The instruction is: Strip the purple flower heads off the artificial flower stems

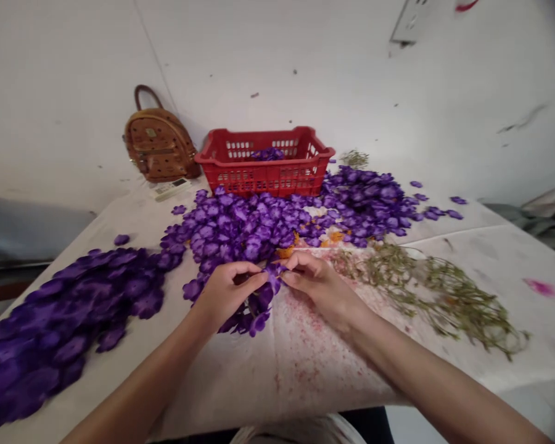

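Between my two hands is a purple artificial flower, pinched at its left side by my left hand and at its right side by my right hand. Thumb and forefinger are closed on each side. More purple flowers lie below my left hand, partly covered by it. Just beyond both hands spreads a heap of purple flowers. Thin green stems lie in a tangle to the right of my right hand.
A red plastic basket with some purple flowers inside stands at the back. Left of it are a brown backpack and a small white device. Flower piles lie at left and back right on the white-covered table.
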### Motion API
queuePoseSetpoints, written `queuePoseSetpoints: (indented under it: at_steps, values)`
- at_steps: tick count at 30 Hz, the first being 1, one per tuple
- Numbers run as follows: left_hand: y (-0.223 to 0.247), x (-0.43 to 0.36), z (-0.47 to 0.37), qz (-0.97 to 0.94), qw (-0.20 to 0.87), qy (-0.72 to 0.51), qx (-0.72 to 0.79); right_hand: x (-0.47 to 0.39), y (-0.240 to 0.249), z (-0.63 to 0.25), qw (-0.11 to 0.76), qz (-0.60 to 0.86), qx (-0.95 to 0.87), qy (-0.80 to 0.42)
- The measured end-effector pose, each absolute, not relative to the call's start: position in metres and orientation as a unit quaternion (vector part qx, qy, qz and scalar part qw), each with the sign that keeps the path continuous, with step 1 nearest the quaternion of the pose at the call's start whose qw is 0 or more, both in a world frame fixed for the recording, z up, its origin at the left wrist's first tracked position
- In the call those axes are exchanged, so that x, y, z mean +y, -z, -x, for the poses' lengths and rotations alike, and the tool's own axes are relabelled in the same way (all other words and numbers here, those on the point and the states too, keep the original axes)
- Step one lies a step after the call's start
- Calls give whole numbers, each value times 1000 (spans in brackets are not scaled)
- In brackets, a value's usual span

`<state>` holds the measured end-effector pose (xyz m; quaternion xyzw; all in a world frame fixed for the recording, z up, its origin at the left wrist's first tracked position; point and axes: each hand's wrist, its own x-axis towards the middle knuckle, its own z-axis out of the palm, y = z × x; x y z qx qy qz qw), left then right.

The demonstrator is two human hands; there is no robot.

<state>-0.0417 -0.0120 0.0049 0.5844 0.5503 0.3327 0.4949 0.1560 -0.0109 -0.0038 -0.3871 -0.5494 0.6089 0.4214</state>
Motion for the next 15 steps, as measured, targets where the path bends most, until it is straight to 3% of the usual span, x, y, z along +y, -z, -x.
queuePoseSetpoints:
  at_steps: [15]
  values:
    - [-1,-10,30,-526,544,-366,541,-10,0,-156,433,400,-634,-501]
